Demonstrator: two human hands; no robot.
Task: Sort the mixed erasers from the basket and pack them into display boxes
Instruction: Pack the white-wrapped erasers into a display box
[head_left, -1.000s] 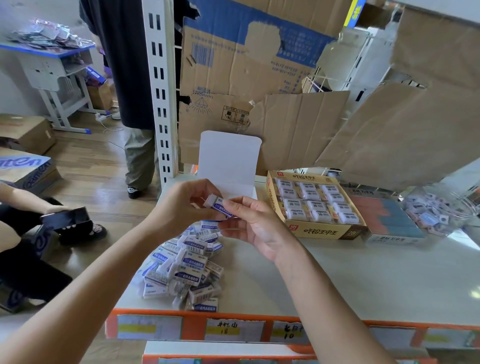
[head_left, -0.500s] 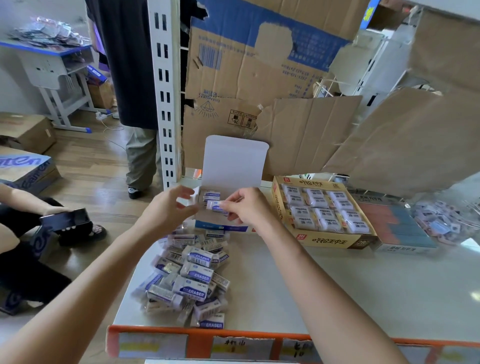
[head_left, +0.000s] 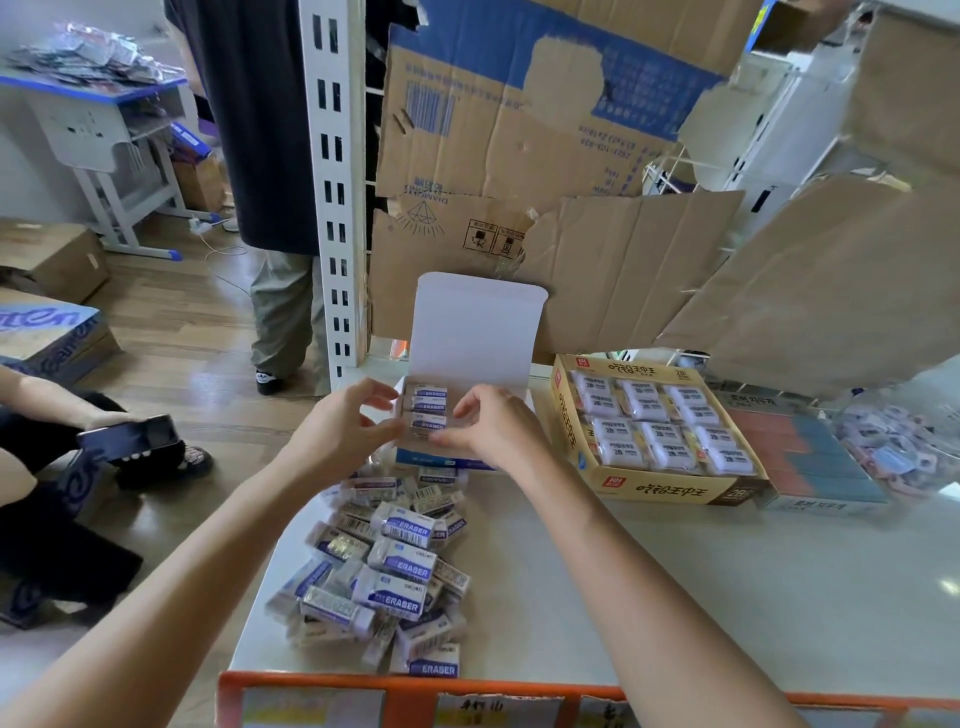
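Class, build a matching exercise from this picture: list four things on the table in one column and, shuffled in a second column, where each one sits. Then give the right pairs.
Things
1. white box with raised lid
2. yellow box
3. loose eraser pile
4. box of red and blue-grey erasers

Places
A. nearest the table's front edge
B. between the left hand and the right hand
C. farthest right of the three boxes
D. middle of the three boxes, full of wrapped erasers

Pairs: 1-B, 2-D, 3-A, 4-C

White display box (head_left: 478, 332), lid upright, holds stacked blue-white erasers (head_left: 429, 408); loose pile (head_left: 384, 561) in front.
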